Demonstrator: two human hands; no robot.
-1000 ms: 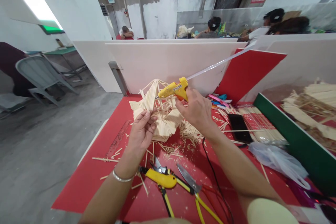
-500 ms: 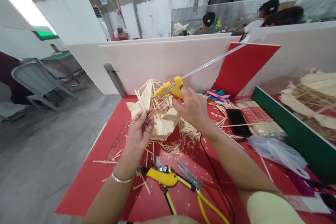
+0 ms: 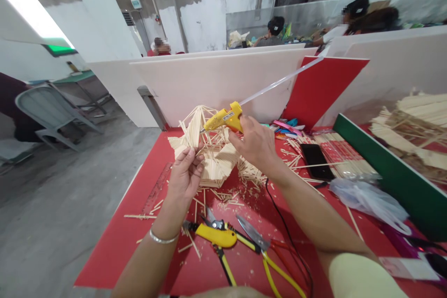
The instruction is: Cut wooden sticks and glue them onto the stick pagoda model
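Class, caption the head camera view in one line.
Left hand on a stick model, right hand pointing a yellow glue gun at it.

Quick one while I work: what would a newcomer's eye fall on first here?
Probably the bright yellow glue gun, mid-picture in the right hand, with a long clear rod slanting up from its back. Its nozzle points at the pale wooden-stick structure, gripped at its near left side by the left hand. Closer to the wearer, a yellow utility knife lies on the red tabletop.
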